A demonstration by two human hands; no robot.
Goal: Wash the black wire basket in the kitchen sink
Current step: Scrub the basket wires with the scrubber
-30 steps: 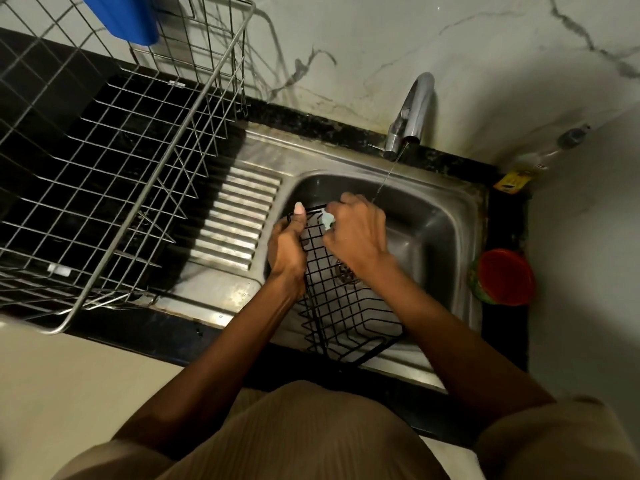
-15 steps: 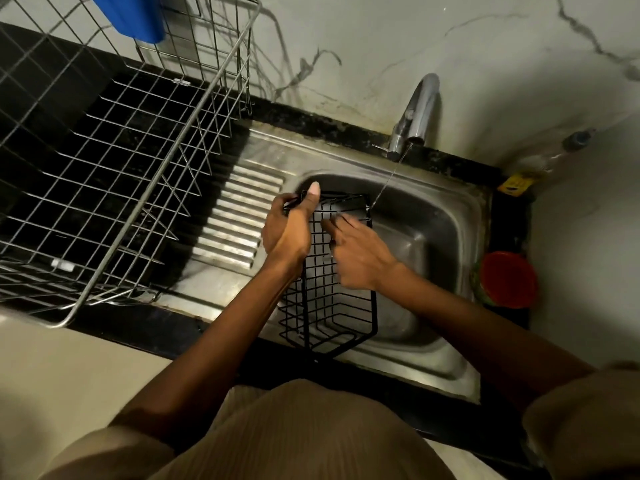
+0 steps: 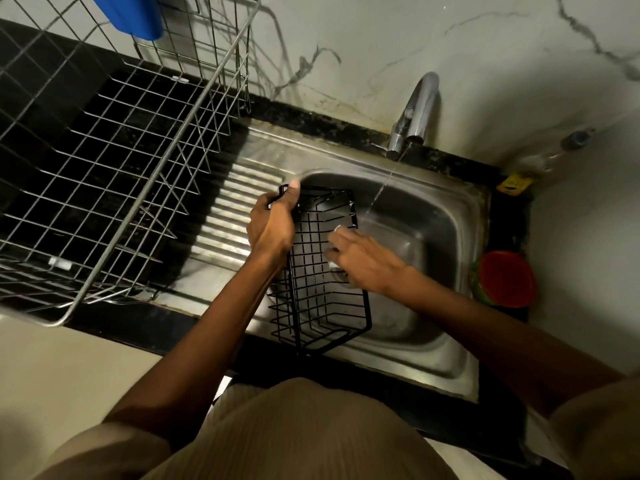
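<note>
1. At the far left a large grey wire dish rack (image 3: 104, 161) stands on the black counter, with thin shiny rods and a blue plastic thing (image 3: 133, 15) hanging at its top.
2. The left hand (image 3: 272, 226) grips the upper left edge of the black wire basket (image 3: 318, 289), fingers curled round the rim and the thumb along the wire. The basket stands tilted over the left side of the steel sink (image 3: 433, 341), its grid thin and glossy.
3. The right hand (image 3: 363, 261) lies on the grid with fingers almost straight and presses a small pale scrubbing piece (image 3: 341, 230) onto it; what the piece is made of I cannot tell.
4. To scrub well, I think the left hand should hold firmly while the right one rubs along every wire and crossing, then turns the basket under the water.
5. A thin stream falls from the curved chrome tap (image 3: 419, 109), just beside the basket.
6. At the right, a round red container (image 3: 505, 278) sits on the counter.
</note>
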